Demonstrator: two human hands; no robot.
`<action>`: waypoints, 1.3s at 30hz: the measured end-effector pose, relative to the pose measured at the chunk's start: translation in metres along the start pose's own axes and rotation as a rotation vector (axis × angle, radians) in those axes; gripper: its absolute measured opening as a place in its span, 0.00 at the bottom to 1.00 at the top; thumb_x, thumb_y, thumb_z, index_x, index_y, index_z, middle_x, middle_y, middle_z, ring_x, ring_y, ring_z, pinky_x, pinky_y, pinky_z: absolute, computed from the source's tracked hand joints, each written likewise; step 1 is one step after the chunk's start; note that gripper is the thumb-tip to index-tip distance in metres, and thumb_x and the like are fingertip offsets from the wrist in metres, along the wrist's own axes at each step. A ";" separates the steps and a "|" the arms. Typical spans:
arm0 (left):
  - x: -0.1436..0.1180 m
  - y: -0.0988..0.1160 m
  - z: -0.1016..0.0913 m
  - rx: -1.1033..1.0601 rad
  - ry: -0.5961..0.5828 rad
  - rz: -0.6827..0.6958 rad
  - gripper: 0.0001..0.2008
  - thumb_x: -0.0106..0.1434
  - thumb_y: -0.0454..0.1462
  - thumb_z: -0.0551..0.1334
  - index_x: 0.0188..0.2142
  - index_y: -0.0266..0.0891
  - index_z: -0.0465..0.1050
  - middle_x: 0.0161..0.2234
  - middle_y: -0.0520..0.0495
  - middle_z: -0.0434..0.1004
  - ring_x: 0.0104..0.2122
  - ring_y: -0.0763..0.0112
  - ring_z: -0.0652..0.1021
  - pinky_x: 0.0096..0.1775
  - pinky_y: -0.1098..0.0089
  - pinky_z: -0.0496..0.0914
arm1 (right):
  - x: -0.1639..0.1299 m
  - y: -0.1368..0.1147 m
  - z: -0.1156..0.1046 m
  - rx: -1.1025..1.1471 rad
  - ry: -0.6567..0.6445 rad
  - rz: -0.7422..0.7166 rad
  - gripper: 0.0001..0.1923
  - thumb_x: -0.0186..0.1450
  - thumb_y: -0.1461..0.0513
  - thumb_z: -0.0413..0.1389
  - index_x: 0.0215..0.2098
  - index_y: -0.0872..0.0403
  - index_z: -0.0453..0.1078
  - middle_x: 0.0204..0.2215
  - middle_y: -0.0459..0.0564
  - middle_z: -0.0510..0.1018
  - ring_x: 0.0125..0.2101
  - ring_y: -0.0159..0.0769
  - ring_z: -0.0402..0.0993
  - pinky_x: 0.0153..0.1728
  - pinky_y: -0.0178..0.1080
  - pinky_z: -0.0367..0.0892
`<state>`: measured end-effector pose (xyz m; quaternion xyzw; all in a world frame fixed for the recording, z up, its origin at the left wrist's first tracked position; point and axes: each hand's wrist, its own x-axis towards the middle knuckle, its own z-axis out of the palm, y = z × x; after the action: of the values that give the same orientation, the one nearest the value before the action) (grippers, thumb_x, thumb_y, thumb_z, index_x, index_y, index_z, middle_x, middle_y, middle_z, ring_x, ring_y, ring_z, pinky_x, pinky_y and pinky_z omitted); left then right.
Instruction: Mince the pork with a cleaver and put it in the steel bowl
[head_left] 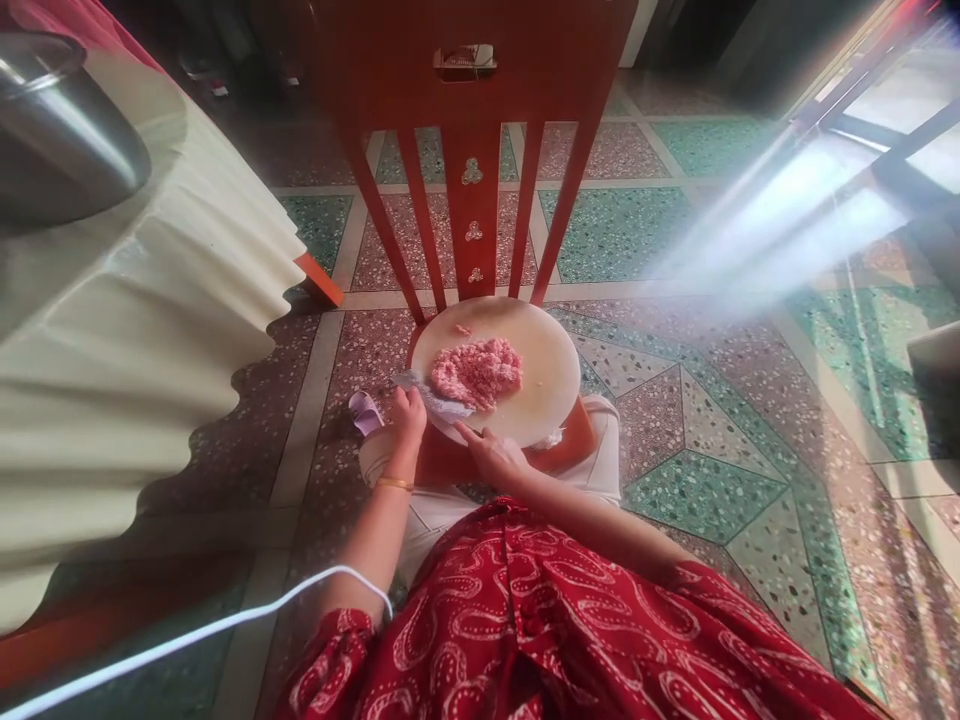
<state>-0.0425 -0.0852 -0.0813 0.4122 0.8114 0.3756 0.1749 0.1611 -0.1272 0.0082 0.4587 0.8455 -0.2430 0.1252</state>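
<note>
A mound of pink minced meat lies on a round, pale chopping board, with a small scrap apart near the far rim. At the board's near left edge is a broad, grey cleaver, its blade smeared and pressed up beside the meat. My left hand, with a gold bangle at the wrist, is closed on the cleaver's left part; the handle is hidden. My right hand is at the near rim, index finger stretched towards the blade's lower edge. Its other fingers are partly hidden.
The board rests on a reddish wooden chair with a slatted back. To the left, a cream cloth covers a table bearing a metal pot. A white cable crosses the lower left. A lilac shoe stands on the floor.
</note>
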 end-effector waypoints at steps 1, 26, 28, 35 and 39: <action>0.006 0.007 0.003 0.014 -0.008 -0.019 0.07 0.64 0.33 0.48 0.33 0.39 0.64 0.33 0.40 0.74 0.36 0.61 0.76 0.42 0.60 0.69 | 0.004 0.001 -0.002 0.010 0.000 0.008 0.33 0.69 0.64 0.44 0.69 0.38 0.40 0.42 0.57 0.74 0.35 0.44 0.78 0.34 0.39 0.69; 0.014 0.023 0.037 -0.137 0.100 0.160 0.19 0.69 0.41 0.45 0.45 0.38 0.71 0.38 0.41 0.77 0.40 0.66 0.77 0.44 0.66 0.69 | -0.050 0.072 -0.107 0.433 0.856 -0.218 0.28 0.69 0.58 0.45 0.66 0.53 0.55 0.43 0.55 0.77 0.39 0.36 0.75 0.42 0.38 0.71; 0.014 0.023 0.040 -0.119 0.114 0.157 0.19 0.69 0.41 0.45 0.46 0.37 0.71 0.39 0.40 0.77 0.41 0.66 0.77 0.44 0.66 0.69 | -0.035 0.064 -0.108 0.295 0.879 -0.277 0.27 0.70 0.59 0.42 0.67 0.53 0.52 0.49 0.58 0.75 0.45 0.39 0.74 0.45 0.40 0.70; 0.007 0.025 0.037 -0.069 0.111 0.161 0.18 0.68 0.40 0.46 0.46 0.37 0.70 0.42 0.38 0.77 0.43 0.64 0.77 0.44 0.65 0.69 | -0.010 0.067 -0.040 -0.018 0.117 0.088 0.30 0.70 0.64 0.45 0.69 0.49 0.46 0.30 0.53 0.81 0.29 0.39 0.78 0.32 0.34 0.70; 0.003 0.029 0.030 -0.060 0.062 0.161 0.17 0.68 0.41 0.47 0.47 0.39 0.70 0.41 0.40 0.77 0.42 0.64 0.77 0.43 0.66 0.69 | -0.037 0.061 -0.069 0.052 0.310 0.041 0.28 0.71 0.61 0.43 0.69 0.47 0.48 0.38 0.52 0.81 0.35 0.40 0.79 0.35 0.35 0.70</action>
<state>-0.0107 -0.0579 -0.0796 0.4586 0.7692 0.4253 0.1312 0.2335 -0.0889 0.0648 0.5111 0.8385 -0.1885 -0.0138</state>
